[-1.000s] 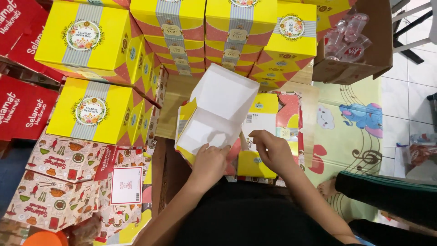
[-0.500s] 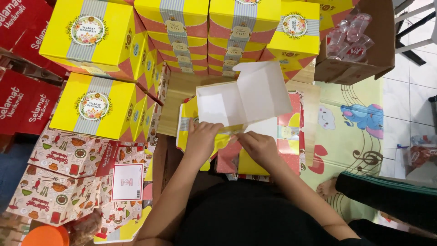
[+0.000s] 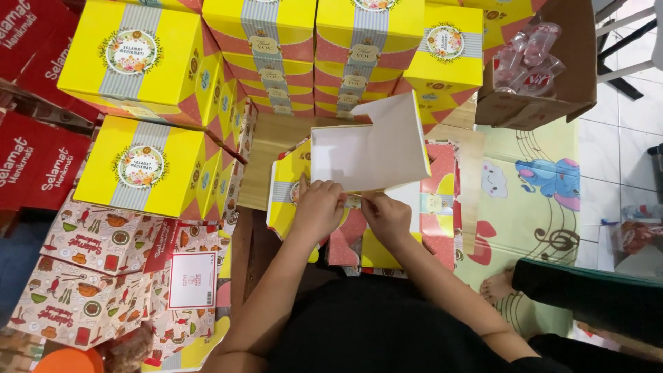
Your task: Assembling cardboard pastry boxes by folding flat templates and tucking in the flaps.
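I hold a half-folded yellow cardboard box (image 3: 366, 152) with its white inside facing up, above a pile of flat yellow and red box blanks (image 3: 438, 200). My left hand (image 3: 316, 209) grips the box's near lower edge on the left. My right hand (image 3: 388, 215) pinches a flap on the same edge, right beside the left hand. The fingertips of both hands are hidden under the cardboard.
Stacks of finished yellow boxes (image 3: 145, 166) fill the left and the far side. Red boxes (image 3: 31, 162) stand at the far left, patterned flat boxes (image 3: 103, 269) at lower left. A brown carton with plastic cups (image 3: 539, 69) is at upper right. Another person's foot (image 3: 498, 284) rests on a play mat.
The box has turned and risen so its white panels stand more upright. Both hands have moved together onto its near edge.
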